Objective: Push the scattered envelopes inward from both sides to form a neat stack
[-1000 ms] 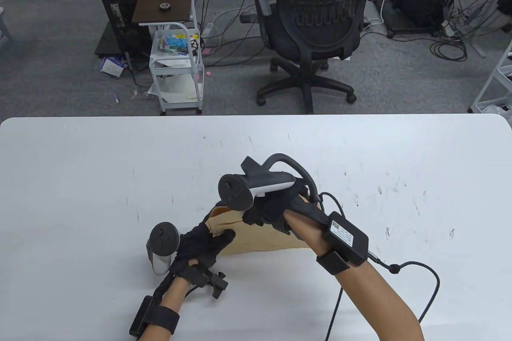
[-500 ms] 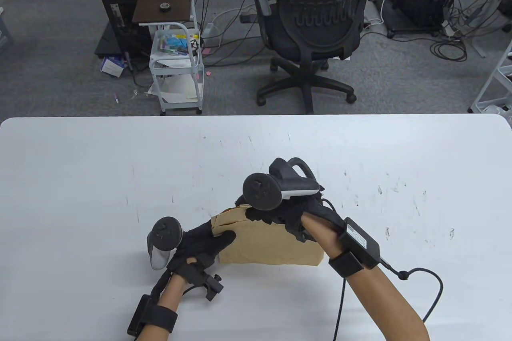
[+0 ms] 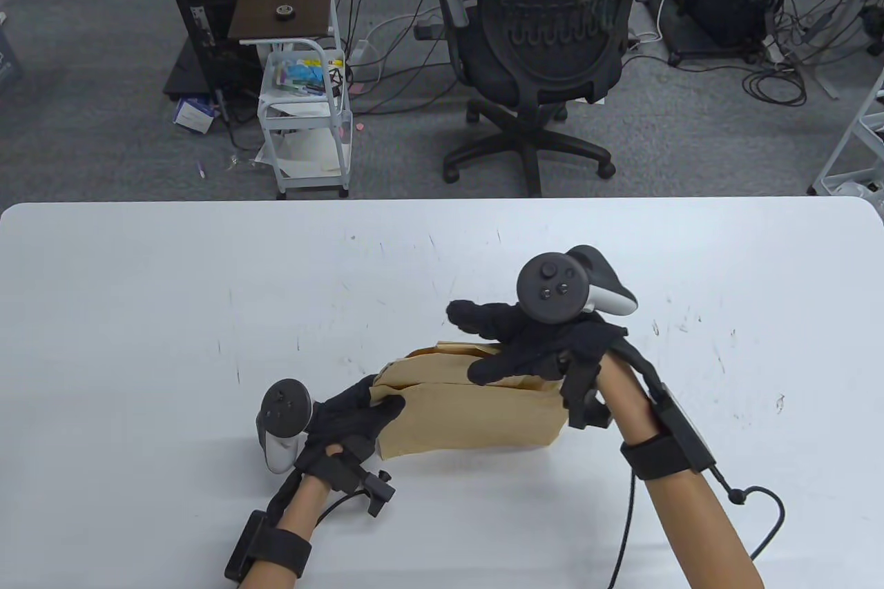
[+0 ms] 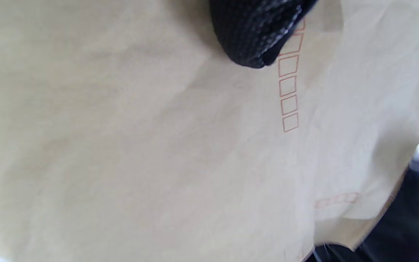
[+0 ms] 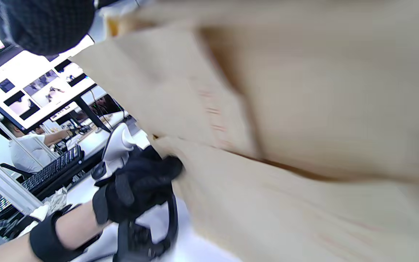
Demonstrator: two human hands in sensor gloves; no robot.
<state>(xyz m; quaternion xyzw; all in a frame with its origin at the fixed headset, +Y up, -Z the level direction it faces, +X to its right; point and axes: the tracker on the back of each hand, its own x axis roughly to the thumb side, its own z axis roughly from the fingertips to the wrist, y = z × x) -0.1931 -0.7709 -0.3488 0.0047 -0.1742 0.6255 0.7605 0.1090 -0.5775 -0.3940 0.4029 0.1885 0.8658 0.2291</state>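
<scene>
Tan paper envelopes (image 3: 469, 413) stand bunched together on their long edge near the front middle of the white table (image 3: 138, 313). My left hand (image 3: 359, 413) grips their left end, thumb on the near face. My right hand (image 3: 525, 347) is at their upper right end, thumb on the near side and fingers stretched out behind the top edge. The left wrist view is filled by an envelope face (image 4: 140, 145) with red postcode boxes, one fingertip (image 4: 256, 32) on it. The right wrist view shows blurred envelopes (image 5: 286, 145) and my left hand (image 5: 136, 189) at their far end.
A black office chair (image 3: 545, 50) and a small white cart (image 3: 307, 112) stand on the floor beyond the table's far edge. A cable (image 3: 753, 520) trails from my right wrist over the table.
My right hand has moved from the envelopes' upper left to their right end and turned over. The envelopes now stand more upright, and a second one shows behind the first. My left hand has stayed put.
</scene>
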